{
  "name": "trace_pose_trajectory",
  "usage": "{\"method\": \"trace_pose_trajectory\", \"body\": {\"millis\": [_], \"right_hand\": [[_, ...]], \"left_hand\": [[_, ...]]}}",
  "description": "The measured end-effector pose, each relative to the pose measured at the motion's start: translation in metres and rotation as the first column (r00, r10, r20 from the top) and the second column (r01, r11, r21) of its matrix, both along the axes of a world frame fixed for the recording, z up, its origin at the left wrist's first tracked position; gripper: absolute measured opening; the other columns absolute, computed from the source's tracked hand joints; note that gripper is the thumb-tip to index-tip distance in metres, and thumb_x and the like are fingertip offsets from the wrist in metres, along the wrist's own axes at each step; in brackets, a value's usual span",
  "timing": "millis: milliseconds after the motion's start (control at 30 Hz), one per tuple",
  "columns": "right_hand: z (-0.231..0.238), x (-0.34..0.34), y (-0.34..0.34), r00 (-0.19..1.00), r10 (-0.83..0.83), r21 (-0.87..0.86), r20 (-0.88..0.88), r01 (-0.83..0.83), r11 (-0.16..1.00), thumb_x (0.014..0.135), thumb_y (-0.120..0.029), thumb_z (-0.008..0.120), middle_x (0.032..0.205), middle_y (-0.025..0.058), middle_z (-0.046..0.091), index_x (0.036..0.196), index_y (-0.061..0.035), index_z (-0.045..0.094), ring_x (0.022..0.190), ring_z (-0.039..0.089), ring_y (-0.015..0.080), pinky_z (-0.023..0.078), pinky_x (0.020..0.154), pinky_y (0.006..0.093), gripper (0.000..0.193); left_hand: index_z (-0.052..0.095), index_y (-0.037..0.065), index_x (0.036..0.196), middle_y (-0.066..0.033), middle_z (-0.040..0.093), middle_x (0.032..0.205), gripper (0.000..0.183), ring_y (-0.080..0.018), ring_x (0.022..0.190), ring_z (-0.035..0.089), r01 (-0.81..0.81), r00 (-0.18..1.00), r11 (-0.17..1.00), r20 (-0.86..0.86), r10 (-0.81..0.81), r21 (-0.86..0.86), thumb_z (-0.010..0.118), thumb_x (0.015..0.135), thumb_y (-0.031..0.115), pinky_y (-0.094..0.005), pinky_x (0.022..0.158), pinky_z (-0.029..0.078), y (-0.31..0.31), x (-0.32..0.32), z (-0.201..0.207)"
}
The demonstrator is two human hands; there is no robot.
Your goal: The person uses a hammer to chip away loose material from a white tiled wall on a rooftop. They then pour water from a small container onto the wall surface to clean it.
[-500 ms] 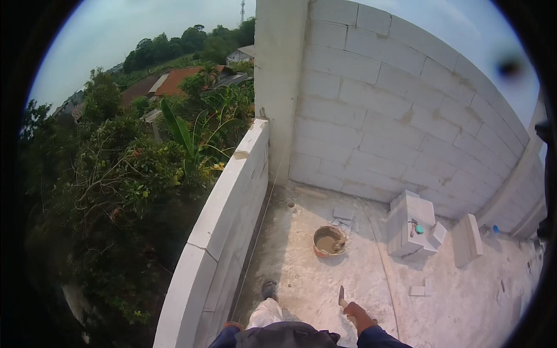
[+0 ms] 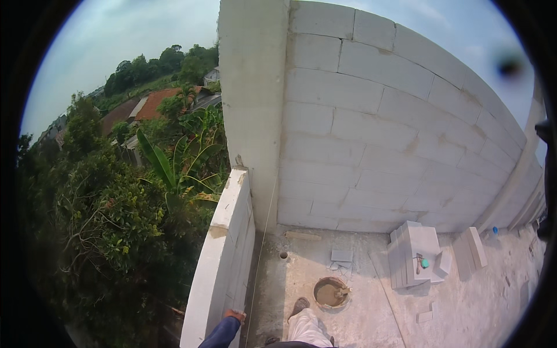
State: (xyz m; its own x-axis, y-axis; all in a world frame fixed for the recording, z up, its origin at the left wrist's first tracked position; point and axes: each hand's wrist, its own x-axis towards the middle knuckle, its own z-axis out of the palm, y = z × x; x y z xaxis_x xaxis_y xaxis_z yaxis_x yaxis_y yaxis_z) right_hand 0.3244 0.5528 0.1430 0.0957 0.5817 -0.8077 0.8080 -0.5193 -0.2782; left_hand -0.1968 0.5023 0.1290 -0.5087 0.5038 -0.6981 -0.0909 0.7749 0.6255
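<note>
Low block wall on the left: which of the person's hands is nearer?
Left: the left hand is at the inner edge of the low block wall; the right hand is out of view.

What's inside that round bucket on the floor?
The bucket holds grey-brown, mortar-like paste. A lumpy thing sits at its right side, too small to make out. The paste covers the bottom, so whatever's underneath can't be seen.

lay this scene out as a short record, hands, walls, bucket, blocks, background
Left hand: at the low block wall, grip unclear
Right hand: not in view
Tall wall: pale blocks, right of the column
Bucket: on the floor, holding brownish mix
Stacked blocks: right of the bucket, green item on top
Background: trees, orange roof
</note>
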Motion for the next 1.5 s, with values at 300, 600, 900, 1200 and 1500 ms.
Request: {"method": "trace_pose_trajectory", "body": {"millis": [300,600,900,1200,1500], "right_hand": [[-0.023,-0.063,0.267,0.985,0.168,0.000,0.037,-0.168,0.986,0.076,-0.032,0.074,0.106,0.0223,0.071,0.110,0.0043,0.069,0.098,0.070,0.0328,0.055,0.081,0.0439,0.049],[-0.077,-0.082,0.491,0.805,0.553,0.010,0.215,-0.569,0.823,0.078,-0.033,0.071,0.110,0.0243,0.071,0.112,0.0040,0.070,0.103,0.070,0.0350,0.055,0.086,0.0441,0.050],[-0.012,-0.156,0.619,0.977,0.177,0.126,0.115,-0.191,0.973,0.074,-0.035,0.081,0.116,0.0291,0.068,0.114,0.0097,0.067,0.112,0.066,0.0396,0.054,0.091,0.0447,0.062],[0.034,-0.239,0.534,0.937,0.137,0.183,-0.321,-0.081,0.980,0.082,-0.018,0.075,0.075,0.0197,0.067,0.096,0.0062,0.068,0.066,0.067,0.0301,0.051,0.058,0.0414,0.029],[0.154,-0.352,0.565,0.877,0.445,0.544,-0.181,-0.288,0.788,0.085,-0.021,0.068,0.099,0.0299,0.068,0.126,0.0023,0.055,0.094,0.065,0.0487,0.051,0.083,0.0514,0.049]], "left_hand": [[0.070,0.001,0.083,-0.0098,0.071,0.075,0.011,-0.0189,0.058,0.068,0.074,0.986,0.991,0.140,-0.090,0.113,0.078,0.081,0.009,-0.0347,0.054,0.058,0.220,-0.008,-0.029],[0.070,-0.001,0.087,-0.0101,0.071,0.076,0.014,-0.0190,0.059,0.068,-0.171,0.969,0.955,0.217,0.118,0.241,0.079,0.081,0.007,-0.0360,0.054,0.059,0.381,-0.039,0.042],[0.067,-0.008,0.097,-0.0132,0.069,0.076,0.018,-0.0203,0.060,0.067,-0.226,0.974,0.868,0.102,0.202,0.442,0.074,0.086,0.003,-0.0363,0.053,0.061,0.490,-0.158,0.133],[0.072,-0.001,0.095,-0.0084,0.068,0.072,0.023,-0.0152,0.051,0.062,-0.123,0.992,0.947,0.000,0.129,0.297,0.075,0.087,0.020,-0.0304,0.048,0.051,0.579,-0.307,0.152],[0.073,0.001,0.093,-0.0083,0.070,0.078,0.020,-0.0171,0.056,0.062,0.071,0.996,0.982,0.047,-0.080,0.178,0.077,0.084,0.018,-0.0319,0.049,0.049,0.689,-0.365,0.175]]}}
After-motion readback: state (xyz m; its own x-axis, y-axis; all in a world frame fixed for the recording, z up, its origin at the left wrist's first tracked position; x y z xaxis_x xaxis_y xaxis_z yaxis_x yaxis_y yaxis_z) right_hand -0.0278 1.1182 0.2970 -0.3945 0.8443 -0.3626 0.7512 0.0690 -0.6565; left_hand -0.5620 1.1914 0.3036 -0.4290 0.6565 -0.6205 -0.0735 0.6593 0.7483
